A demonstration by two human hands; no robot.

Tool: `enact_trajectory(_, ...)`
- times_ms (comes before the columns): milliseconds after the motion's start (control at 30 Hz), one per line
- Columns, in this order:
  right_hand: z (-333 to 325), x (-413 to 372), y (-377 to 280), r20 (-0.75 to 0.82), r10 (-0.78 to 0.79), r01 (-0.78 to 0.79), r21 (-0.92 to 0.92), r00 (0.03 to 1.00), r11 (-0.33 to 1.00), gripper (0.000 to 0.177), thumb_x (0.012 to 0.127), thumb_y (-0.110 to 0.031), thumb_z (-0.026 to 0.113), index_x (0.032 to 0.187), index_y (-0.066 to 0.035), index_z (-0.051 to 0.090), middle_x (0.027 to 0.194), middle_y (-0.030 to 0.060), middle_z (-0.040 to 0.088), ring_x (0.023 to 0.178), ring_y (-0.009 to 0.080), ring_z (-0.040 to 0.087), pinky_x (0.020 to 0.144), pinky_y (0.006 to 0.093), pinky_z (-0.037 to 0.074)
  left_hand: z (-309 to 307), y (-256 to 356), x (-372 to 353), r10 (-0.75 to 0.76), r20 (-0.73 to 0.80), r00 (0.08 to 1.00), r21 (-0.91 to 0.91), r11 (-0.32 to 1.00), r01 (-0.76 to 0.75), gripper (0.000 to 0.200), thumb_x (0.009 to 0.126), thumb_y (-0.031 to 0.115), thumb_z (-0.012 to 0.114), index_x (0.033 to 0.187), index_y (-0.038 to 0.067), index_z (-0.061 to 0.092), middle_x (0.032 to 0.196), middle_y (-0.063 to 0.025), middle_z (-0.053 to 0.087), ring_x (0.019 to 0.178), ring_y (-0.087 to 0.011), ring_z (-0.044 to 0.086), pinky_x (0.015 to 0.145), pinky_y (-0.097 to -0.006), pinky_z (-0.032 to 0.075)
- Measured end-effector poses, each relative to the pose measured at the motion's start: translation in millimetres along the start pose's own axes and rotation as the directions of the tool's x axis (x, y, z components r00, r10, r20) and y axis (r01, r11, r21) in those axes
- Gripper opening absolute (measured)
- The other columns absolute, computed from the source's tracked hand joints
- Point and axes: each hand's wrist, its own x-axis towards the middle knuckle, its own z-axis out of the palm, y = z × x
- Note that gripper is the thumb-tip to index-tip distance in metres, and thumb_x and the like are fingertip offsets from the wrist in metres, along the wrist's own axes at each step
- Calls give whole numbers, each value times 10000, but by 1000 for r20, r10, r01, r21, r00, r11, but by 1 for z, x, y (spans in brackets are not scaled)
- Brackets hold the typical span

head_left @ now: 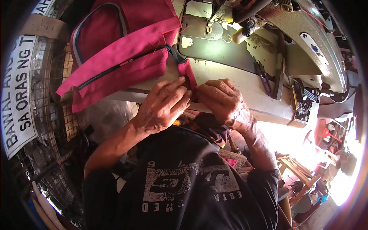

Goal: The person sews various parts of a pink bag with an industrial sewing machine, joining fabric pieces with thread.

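Observation:
A bright pink fabric piece (119,73) with a black zipper (111,68) sewn along it lies over the left part of the sewing table. From the zipper's right end a narrow pink fabric strip (185,71) hangs toward the table's front edge. My left hand (165,101) pinches this strip from the left, fingers curled. Close beside it, my right hand (222,99) has its fingers pressed together on the strip's lower end. The fingertips hide part of the strip.
A sewing machine (306,42) stands at the upper right, its needle area (214,27) lit. Purple-handled scissors (264,78) and a hammer-like tool (280,67) lie on the sewing table (230,76). Wire mesh with a lettered sign (21,96) is at left.

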Motion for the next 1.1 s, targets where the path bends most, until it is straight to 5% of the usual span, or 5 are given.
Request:
enact_trajectory(767, -6, 13, 7, 50, -8, 5, 76, 999, 997, 364, 687, -186, 674, 988, 16, 711, 1078, 123, 664, 1032, 288, 646, 857, 406, 524, 18, 13, -6, -94, -169, 981, -4, 995, 95, 193, 858, 83, 707, 1028, -9, 700, 1131, -144, 657, 1256, -339, 631, 1018, -520, 481)
enact_trajectory(967, 3, 9, 8, -1, -141, 140, -78, 990, 987, 342, 691, -187, 680, 944, 44, 695, 1068, 151, 634, 986, 302, 641, 828, 425, 533, 22, 15, -3, -87, -193, 977, 29, 995, 94, 167, 855, 65, 706, 1006, -7, 709, 1123, -132, 653, 1249, -328, 635, 1005, -498, 472)
enact_trajectory(1100, 7, 9, 5, -5, -82, 82, -91, 997, 992, 325, 734, -156, 664, 985, 50, 676, 1083, 154, 611, 1000, 309, 619, 874, 428, 524, 22, 16, -2, -128, -185, 974, 36, 990, 137, 179, 850, 37, 721, 1022, -1, 690, 1112, -123, 651, 1190, -315, 651, 944, -468, 477)
